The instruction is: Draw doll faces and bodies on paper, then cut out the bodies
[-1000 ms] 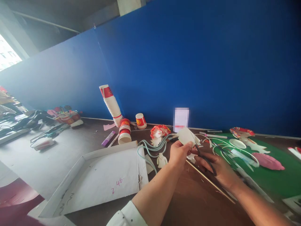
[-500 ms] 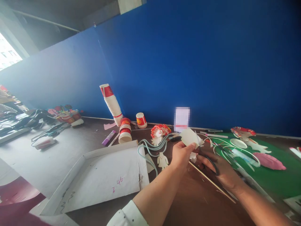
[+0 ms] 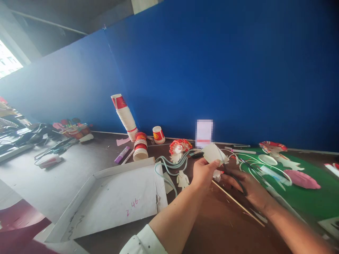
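A pale piece of paper (image 3: pixel 211 153) is pinched in my left hand (image 3: pixel 203 173), thumb on top. My right hand (image 3: pixel 247 187) grips a pair of scissors (image 3: pixel 239 182) by the dark handles, and the blades reach up to the right side of the paper. Below the hands a thin wooden stick (image 3: pixel 238 204) slants across the brown table. Left of my left wrist lies a paper cut-out figure (image 3: pixel 182 180). Behind it stands a red and white fringed paper-cup piece (image 3: pixel 180 147) beside coiled grey-blue cable (image 3: pixel 165 168).
A white cardboard box lid (image 3: pixel 113 204) fills the left front. Stacked paper cups (image 3: pixel 126 120) lean by the blue partition (image 3: pixel 225 70), with a single upturned cup (image 3: pixel 158 135) nearby. On the green mat (image 3: pixel 312 201) at right lie a pink oval piece (image 3: pixel 302 179) and white cable loops.
Both hands stay nearly in place, with the paper and scissors still held at the same spot. The whole view has shifted very slightly.
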Available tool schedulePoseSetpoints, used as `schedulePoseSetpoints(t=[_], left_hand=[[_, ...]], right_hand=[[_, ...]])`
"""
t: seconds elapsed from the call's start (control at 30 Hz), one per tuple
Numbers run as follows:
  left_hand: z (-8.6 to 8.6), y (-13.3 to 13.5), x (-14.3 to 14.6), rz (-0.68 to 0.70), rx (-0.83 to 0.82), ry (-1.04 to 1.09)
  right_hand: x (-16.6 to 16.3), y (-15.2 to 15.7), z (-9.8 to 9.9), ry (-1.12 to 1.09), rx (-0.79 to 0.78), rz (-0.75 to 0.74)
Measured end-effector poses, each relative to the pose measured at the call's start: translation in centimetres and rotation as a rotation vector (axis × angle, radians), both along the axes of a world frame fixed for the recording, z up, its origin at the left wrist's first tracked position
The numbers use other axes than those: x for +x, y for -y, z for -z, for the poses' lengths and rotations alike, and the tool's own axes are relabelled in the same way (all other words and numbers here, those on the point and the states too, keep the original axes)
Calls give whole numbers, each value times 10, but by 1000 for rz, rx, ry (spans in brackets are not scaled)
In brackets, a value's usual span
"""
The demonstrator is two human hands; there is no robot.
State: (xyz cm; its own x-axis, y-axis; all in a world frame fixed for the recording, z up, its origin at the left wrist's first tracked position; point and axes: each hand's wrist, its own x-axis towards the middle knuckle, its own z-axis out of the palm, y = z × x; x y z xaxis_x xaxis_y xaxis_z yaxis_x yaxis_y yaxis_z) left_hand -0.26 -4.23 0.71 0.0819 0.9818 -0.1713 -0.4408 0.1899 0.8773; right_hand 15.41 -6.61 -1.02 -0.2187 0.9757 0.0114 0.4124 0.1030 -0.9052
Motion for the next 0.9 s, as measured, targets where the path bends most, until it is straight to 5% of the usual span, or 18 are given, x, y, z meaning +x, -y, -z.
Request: schedulePoseSetpoints(t=[0.9], left_hand=[[-4, 0, -2, -22, -16, -32]], right_hand=[[-2, -1, 5, -47, -33, 63]])
